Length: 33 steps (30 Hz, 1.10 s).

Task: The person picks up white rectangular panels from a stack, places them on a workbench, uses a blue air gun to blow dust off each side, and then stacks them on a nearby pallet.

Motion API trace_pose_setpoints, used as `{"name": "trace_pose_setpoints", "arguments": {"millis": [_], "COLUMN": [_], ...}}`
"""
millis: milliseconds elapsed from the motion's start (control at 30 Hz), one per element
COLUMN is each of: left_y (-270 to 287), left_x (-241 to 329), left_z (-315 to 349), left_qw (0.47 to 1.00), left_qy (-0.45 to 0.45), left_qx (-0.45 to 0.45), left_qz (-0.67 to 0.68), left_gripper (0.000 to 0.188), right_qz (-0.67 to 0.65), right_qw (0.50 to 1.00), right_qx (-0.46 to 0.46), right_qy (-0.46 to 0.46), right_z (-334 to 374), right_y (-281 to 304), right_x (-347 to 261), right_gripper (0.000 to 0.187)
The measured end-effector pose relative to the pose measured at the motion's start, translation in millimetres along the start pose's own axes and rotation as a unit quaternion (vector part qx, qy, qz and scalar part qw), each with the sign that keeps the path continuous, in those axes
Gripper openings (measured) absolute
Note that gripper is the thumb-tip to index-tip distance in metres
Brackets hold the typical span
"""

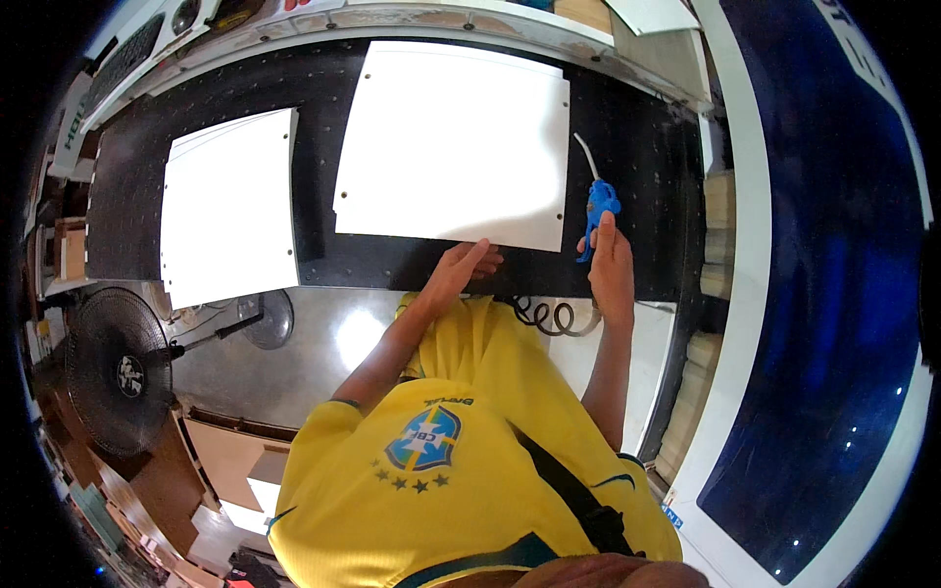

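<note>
My right hand (612, 269) is wrapped round a blue air blow gun (602, 201), its thin pale nozzle pointing up and away. A coiled dark hose (549, 318) hangs below the table edge between my arms. My left hand (469, 267) is at the near edge of a white panel (451, 147), thumb by the edge and fingers loosely stretched to the right. This panel has small dark holes near its corners and seems to lie on another sheet. On the left lies a second stack of white panels (230, 206), slightly fanned.
The panels lie on a black dotted work table (392, 257). A black fan (120, 372) stands at the left. A white-framed machine with a dark blue panel (823, 294) rises along the right. Behind the table runs a pale ledge (490, 24); cardboard pieces (230, 451) lie lower left.
</note>
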<state>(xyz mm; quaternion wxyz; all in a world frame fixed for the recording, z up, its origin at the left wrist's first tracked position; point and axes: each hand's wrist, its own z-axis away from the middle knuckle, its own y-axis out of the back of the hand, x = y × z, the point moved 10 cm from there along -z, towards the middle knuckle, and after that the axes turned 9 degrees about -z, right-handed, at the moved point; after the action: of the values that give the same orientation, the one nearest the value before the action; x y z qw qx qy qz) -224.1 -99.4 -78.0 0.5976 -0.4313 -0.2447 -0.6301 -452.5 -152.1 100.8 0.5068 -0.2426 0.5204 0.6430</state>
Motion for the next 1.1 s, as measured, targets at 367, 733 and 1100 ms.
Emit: {"name": "trace_pose_setpoints", "arguments": {"millis": [367,733,1100], "left_y": [84,81,87], "left_x": [-19,-7,41], "left_z": [16,12,49], "left_qw": [0.969,0.979,0.928], "left_qy": [-0.067,0.0,-0.12], "left_qx": [0.2,0.138,0.265], "left_qz": [0.132,0.149,0.233], "left_gripper": [0.049,0.048,0.039], "right_qz": [0.136,0.175,0.129], "right_qw": [0.911,0.888,0.989], "right_qx": [-0.379,-0.392,0.06], "right_qy": [0.085,0.166,-0.041], "right_z": [74,73,39], "right_y": [-169,-179,13], "right_x": [-24,-70,38], "right_gripper": [0.058,0.046,0.067]}}
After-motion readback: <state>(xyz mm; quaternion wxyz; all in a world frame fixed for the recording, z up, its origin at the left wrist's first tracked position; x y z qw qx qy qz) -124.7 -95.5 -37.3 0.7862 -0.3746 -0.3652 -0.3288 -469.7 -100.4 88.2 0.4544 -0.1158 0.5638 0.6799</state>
